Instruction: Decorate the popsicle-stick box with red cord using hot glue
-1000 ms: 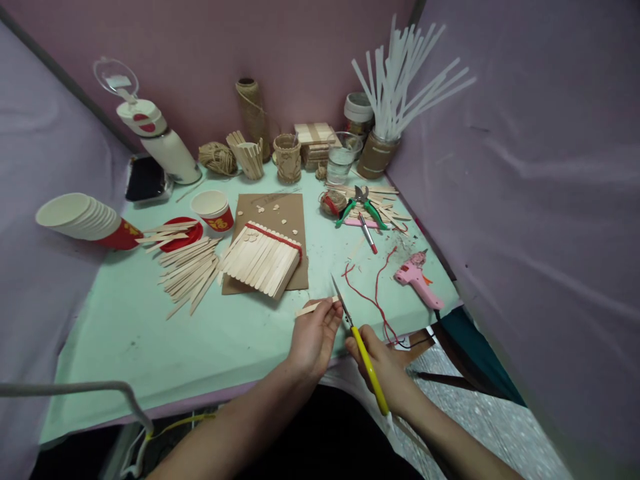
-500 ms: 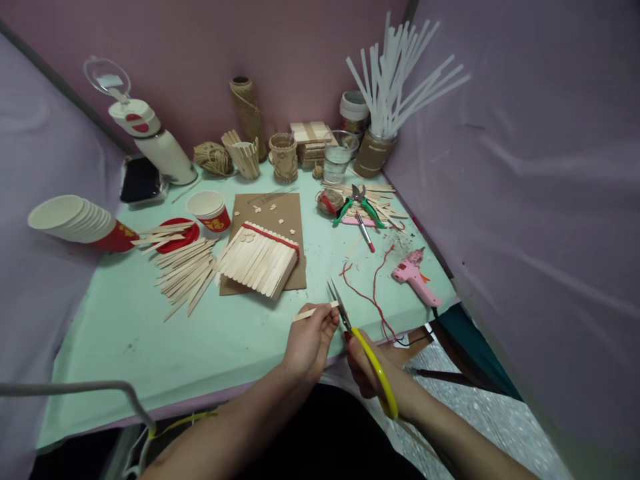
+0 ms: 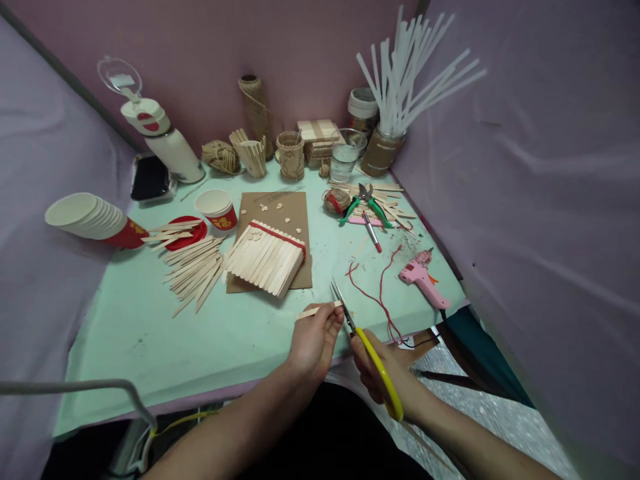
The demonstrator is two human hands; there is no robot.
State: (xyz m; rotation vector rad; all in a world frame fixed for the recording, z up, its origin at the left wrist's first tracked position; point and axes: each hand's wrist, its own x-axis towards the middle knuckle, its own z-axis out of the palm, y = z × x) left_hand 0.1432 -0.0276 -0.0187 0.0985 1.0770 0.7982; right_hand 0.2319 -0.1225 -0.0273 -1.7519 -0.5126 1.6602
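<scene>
My left hand (image 3: 316,337) pinches a wooden craft stick (image 3: 307,313) near the front edge of the table. The stick's right end lies at the blades of yellow-handled scissors (image 3: 380,370), which my right hand (image 3: 371,367) grips by the handles. The blades look nearly closed across the stick's end. Just beyond my left hand, a panel of craft sticks with a red cord band (image 3: 267,257) rests tilted on a brown cardboard sheet (image 3: 240,283). Several small wooden pieces (image 3: 279,206) are scattered on the cardboard.
Loose craft sticks (image 3: 197,270) and stacked paper cups (image 3: 90,217) lie left. To the right are red cord (image 3: 383,300), a pink glue gun (image 3: 425,279), a pen (image 3: 372,232) and green-handled pruners (image 3: 367,203). A jar of white glue sticks (image 3: 383,150) stands behind.
The scissor blades have drawn closer together at the stick's end. The whole view has shifted slightly, so the table items appear further right.
</scene>
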